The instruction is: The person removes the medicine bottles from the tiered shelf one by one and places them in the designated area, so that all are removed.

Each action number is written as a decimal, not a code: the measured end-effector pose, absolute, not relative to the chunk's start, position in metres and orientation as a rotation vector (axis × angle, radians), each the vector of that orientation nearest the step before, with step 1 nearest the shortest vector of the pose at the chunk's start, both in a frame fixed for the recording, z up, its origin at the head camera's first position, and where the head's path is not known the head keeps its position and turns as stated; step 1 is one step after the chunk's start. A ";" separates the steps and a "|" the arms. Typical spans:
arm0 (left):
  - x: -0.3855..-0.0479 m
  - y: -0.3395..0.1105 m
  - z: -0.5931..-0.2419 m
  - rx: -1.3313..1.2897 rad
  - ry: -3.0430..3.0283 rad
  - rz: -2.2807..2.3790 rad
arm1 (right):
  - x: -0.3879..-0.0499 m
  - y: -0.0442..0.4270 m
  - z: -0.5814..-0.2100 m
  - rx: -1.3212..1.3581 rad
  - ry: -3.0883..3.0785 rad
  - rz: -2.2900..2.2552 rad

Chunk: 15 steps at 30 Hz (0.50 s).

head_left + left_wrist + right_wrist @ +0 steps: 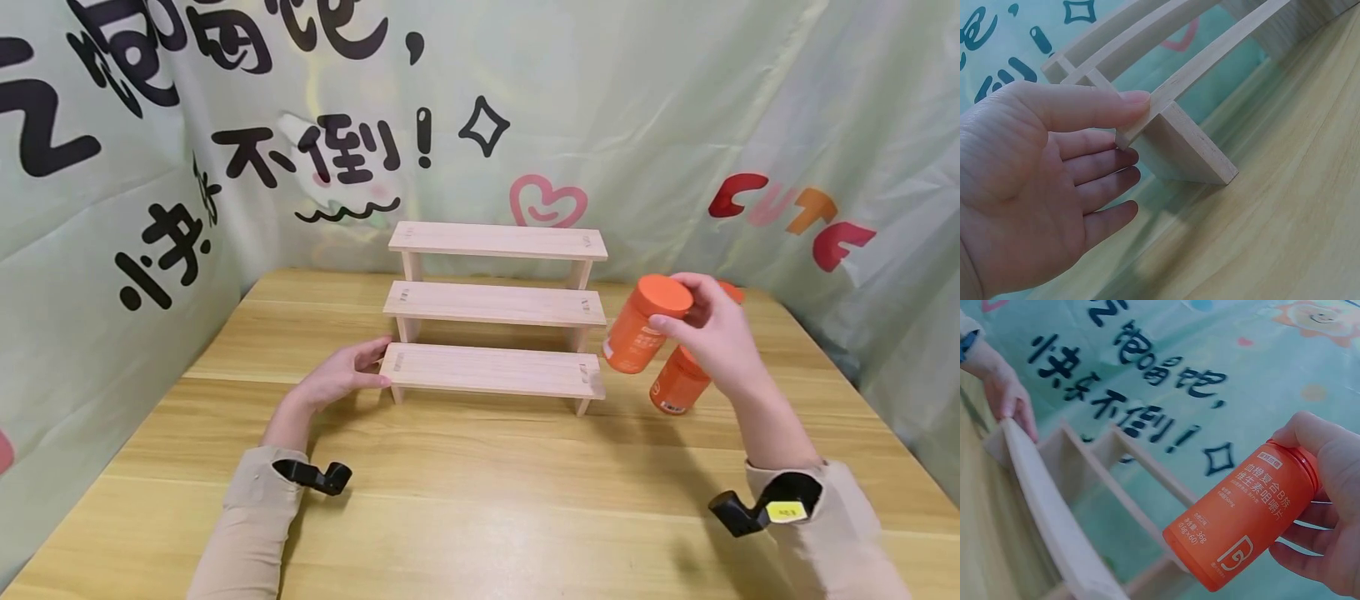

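A pale three-tier wooden display shelf [491,369] stands on the table. At the left end of its lowest board, my left hand [337,377] pinches the board between thumb and index finger; in the left wrist view the other fingers [1107,181] extend below the board. My right hand [716,333] grips an orange supplement bottle [1241,515] near its lid. This bottle, tilted, is held up just right of the shelf. Below the right hand a second orange bottle [677,385] stands on the table, partly hidden. An orange lid [731,292] shows behind that hand.
The wooden table [480,500] carries the shelf and bottles. A pale green cloth [660,108] with printed lettering hangs behind and along both sides. Each forearm wears a black wrist camera, such as the left one [313,475].
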<state>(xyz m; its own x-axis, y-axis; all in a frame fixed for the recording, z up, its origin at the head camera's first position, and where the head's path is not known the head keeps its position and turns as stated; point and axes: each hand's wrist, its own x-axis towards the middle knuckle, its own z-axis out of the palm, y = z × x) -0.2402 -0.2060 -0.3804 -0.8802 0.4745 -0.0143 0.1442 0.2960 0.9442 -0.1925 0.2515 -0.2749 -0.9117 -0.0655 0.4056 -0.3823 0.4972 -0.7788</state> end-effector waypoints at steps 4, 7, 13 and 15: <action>-0.241 -0.206 -0.380 0.563 2.272 1.607 | -0.191 0.271 -0.269 0.270 -2.403 1.378; -0.241 -0.206 -0.378 0.553 2.266 1.609 | -0.190 0.286 -0.266 0.204 -2.397 1.367; -0.240 -0.206 -0.378 0.552 2.283 1.595 | -0.186 0.315 -0.263 0.052 -2.380 1.347; -0.240 -0.206 -0.379 0.553 2.286 1.591 | -0.185 0.324 -0.263 0.012 -2.371 1.351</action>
<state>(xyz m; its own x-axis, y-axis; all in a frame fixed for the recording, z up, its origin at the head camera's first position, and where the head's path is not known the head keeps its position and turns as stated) -0.2404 -0.2059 -0.3793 -0.8806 0.4731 -0.0263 0.1397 0.3121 0.9397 -0.1846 0.3240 -0.2629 -0.9158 0.1913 0.3531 -0.2063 0.5304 -0.8223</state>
